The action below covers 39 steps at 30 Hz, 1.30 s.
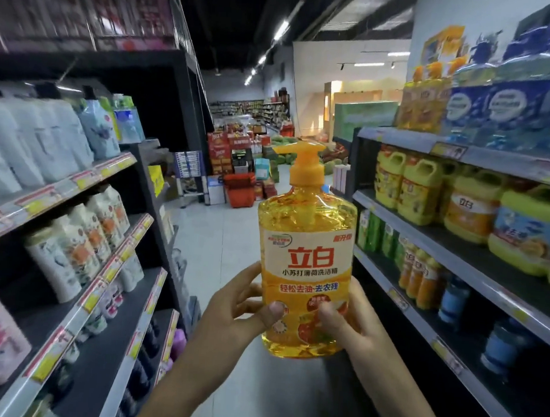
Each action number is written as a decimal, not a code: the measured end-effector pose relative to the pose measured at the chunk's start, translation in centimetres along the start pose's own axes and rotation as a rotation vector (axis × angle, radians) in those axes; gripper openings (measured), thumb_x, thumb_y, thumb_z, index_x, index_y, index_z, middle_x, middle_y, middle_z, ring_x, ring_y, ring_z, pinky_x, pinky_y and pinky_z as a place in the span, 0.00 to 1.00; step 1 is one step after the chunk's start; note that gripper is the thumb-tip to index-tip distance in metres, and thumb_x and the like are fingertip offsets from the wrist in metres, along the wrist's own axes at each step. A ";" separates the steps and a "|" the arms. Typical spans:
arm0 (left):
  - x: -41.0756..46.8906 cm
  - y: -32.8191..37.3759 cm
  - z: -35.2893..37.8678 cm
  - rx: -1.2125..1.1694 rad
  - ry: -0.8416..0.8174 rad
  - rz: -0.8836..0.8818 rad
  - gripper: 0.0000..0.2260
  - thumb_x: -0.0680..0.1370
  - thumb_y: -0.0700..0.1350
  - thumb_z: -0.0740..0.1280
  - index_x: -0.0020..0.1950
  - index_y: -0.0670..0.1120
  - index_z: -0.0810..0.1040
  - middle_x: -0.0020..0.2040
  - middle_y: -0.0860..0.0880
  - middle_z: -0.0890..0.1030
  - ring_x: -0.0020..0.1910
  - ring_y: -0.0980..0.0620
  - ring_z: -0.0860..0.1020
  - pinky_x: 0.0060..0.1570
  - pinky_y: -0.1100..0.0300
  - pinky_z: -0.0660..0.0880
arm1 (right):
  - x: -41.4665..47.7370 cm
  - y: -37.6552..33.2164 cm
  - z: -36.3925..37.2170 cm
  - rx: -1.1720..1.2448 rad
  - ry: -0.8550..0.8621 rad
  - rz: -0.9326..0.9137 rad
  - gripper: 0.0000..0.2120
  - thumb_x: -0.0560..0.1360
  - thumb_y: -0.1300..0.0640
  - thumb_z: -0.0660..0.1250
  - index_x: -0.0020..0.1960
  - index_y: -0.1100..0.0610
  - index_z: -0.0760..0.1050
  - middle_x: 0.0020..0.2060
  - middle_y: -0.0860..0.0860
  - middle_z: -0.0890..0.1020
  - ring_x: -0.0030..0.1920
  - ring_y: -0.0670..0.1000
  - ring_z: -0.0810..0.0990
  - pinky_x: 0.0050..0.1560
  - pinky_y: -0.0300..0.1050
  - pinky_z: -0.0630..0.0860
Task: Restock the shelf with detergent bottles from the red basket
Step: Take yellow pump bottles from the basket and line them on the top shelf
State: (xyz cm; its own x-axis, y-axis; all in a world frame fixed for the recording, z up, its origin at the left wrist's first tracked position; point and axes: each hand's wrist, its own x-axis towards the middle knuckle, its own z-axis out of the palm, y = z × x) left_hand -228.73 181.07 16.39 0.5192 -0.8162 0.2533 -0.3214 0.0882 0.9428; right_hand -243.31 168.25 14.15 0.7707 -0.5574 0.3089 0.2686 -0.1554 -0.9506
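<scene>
Left hand (239, 311) and right hand (356, 330) are clamping fingers (274, 310) low on the detergent bottle (307, 242) beside the shelf (441, 239), perhaps risking toppling.

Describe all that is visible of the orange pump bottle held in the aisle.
The pump bottle is clear plastic full of golden liquid, with an orange pump head on top and a yellow label with red characters. It is held upright over the aisle floor; the left hand and right hand grip its lower half.
</scene>
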 end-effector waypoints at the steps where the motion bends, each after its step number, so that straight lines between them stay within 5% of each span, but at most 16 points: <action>1: 1.7 -0.4 0.0 0.014 0.005 0.007 0.25 0.72 0.60 0.74 0.67 0.62 0.73 0.55 0.57 0.83 0.56 0.57 0.82 0.53 0.57 0.81 | 1.6 0.6 -0.5 0.006 0.003 0.003 0.26 0.70 0.38 0.69 0.66 0.39 0.69 0.59 0.39 0.82 0.59 0.41 0.81 0.53 0.35 0.79; 5: 7.5 -1.9 -0.5 0.037 -0.005 -0.001 0.23 0.73 0.56 0.72 0.67 0.63 0.72 0.55 0.58 0.83 0.55 0.58 0.82 0.50 0.63 0.81 | 7.3 2.2 -1.8 0.000 0.034 0.040 0.23 0.71 0.39 0.67 0.65 0.39 0.69 0.58 0.38 0.82 0.59 0.41 0.81 0.52 0.36 0.80; 8: 12.1 -3.4 -1.2 0.039 -0.015 0.007 0.24 0.74 0.57 0.72 0.69 0.62 0.72 0.56 0.57 0.83 0.56 0.56 0.82 0.53 0.58 0.81 | 11.7 3.3 -2.6 -0.012 0.040 0.041 0.33 0.67 0.31 0.69 0.68 0.42 0.68 0.59 0.40 0.82 0.59 0.42 0.82 0.53 0.37 0.80; 11: 17.0 -5.4 -2.2 0.017 -0.016 0.014 0.23 0.72 0.55 0.70 0.66 0.65 0.73 0.55 0.58 0.83 0.55 0.58 0.82 0.52 0.60 0.81 | 16.5 4.9 -3.1 -0.048 0.051 0.050 0.25 0.72 0.40 0.67 0.67 0.43 0.68 0.58 0.40 0.83 0.59 0.41 0.82 0.52 0.35 0.80; 20: 34.1 -9.0 -8.0 -0.052 -0.119 0.059 0.18 0.71 0.56 0.67 0.59 0.71 0.70 0.47 0.74 0.80 0.49 0.72 0.79 0.37 0.75 0.75 | 33.1 7.6 -2.9 -0.165 0.134 0.040 0.30 0.71 0.37 0.69 0.69 0.44 0.67 0.62 0.44 0.82 0.63 0.48 0.81 0.64 0.56 0.77; 27: 46.9 -10.7 -7.9 -0.162 -0.299 0.099 0.19 0.70 0.57 0.68 0.60 0.68 0.73 0.51 0.65 0.83 0.52 0.64 0.81 0.41 0.67 0.79 | 41.9 7.6 -6.2 -0.322 0.247 0.045 0.26 0.72 0.39 0.66 0.68 0.42 0.65 0.59 0.40 0.82 0.59 0.41 0.81 0.59 0.45 0.80; 33: 55.5 -11.8 -5.0 -0.235 -0.457 0.142 0.18 0.71 0.57 0.70 0.61 0.63 0.76 0.52 0.64 0.84 0.52 0.64 0.82 0.43 0.69 0.78 | 47.2 8.5 -10.7 -0.386 0.351 0.048 0.34 0.70 0.32 0.68 0.71 0.43 0.63 0.63 0.42 0.80 0.63 0.46 0.80 0.63 0.53 0.78; 39: 65.4 -13.1 -1.4 -0.243 -0.541 0.190 0.19 0.72 0.50 0.68 0.62 0.58 0.76 0.51 0.61 0.84 0.51 0.62 0.82 0.42 0.70 0.78 | 53.4 9.8 -16.5 -0.446 0.427 0.052 0.27 0.71 0.38 0.65 0.68 0.40 0.63 0.59 0.37 0.81 0.60 0.39 0.80 0.59 0.44 0.80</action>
State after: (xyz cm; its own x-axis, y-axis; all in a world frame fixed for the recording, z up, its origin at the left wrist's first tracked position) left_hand -189.52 127.34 20.91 -0.0243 -0.9417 0.3357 -0.1465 0.3355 0.9306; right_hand -209.03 123.48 20.81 0.4518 -0.8364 0.3103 -0.1016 -0.3938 -0.9136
